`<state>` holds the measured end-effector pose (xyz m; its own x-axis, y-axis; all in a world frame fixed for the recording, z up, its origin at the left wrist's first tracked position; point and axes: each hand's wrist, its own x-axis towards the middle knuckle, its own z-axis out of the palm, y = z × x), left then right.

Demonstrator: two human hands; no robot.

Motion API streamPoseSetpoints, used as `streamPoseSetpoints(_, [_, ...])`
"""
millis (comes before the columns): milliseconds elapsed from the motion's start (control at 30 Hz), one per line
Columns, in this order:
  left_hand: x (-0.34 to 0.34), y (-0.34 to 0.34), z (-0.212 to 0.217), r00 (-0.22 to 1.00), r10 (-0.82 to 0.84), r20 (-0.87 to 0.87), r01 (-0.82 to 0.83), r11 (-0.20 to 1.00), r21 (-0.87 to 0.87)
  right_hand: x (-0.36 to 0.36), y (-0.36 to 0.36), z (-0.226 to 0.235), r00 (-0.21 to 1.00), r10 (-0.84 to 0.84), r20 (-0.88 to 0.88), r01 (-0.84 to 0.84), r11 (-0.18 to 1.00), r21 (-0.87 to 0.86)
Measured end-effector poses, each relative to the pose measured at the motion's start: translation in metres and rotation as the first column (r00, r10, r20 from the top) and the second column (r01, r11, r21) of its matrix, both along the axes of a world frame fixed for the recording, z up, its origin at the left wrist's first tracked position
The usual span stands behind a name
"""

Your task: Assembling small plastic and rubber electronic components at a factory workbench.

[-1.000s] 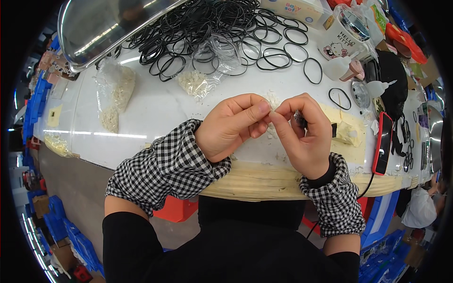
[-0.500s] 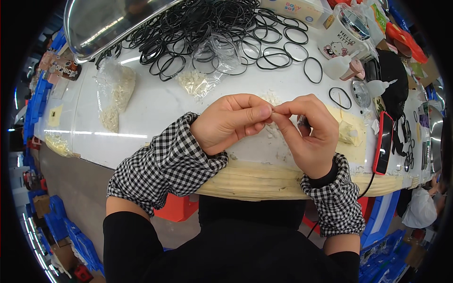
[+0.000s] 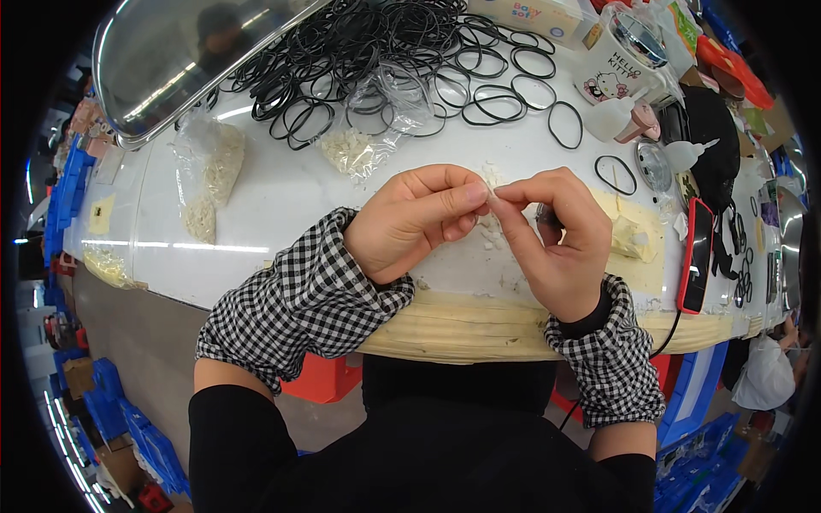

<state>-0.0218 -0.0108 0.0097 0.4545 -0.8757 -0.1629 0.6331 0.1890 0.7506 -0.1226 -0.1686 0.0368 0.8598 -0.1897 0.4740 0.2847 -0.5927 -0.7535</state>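
Observation:
My left hand (image 3: 419, 224) and my right hand (image 3: 560, 231) meet fingertip to fingertip above the near part of the table. Thumb and forefinger of each are pinched together on something tiny and pale, too small to name. Just beyond the fingertips, small whitish pieces (image 3: 490, 227) lie scattered on the white tabletop (image 3: 308, 201). A clear bag of pale pieces (image 3: 349, 152) lies open beyond my left hand, and another filled clear bag (image 3: 214, 175) is farther left. Past my right hand is a yellowish packet (image 3: 630, 241) on a pale yellow sheet.
Black rubber rings (image 3: 359, 51) are heaped at the back, with loose ones spread rightward. A shiny metal tray (image 3: 171, 68) slants in at the far left. On the right are a lidded white cup (image 3: 623, 73), squeeze bottles (image 3: 609, 120) and a red-cased phone (image 3: 698, 256) on a cable.
The metal tray at the far left has shifted left and nearer. My hands stay pinched together almost in the same spot, with only slight finger movement.

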Motion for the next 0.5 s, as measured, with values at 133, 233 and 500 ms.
streamPoseSetpoints(133, [-0.001, 0.002, -0.001, 0.999, 0.013, -0.032, -0.015, 0.999, -0.048, 0.000, 0.004, 0.005, 0.998, 0.027, -0.048, -0.025, 0.999, 0.028])
streamPoseSetpoints(233, [-0.001, 0.000, -0.003, 1.000, -0.008, -0.021, 0.006, 0.996, -0.089, 0.001, 0.000, 0.000, 0.995, -0.001, -0.096, -0.012, 0.991, -0.135])
streamPoseSetpoints(500, [-0.001, 0.000, -0.004, 0.998, -0.032, 0.048, 0.037, 0.994, -0.104, 0.002, 0.001, -0.008, 0.995, -0.038, -0.093, 0.021, 0.983, -0.181])
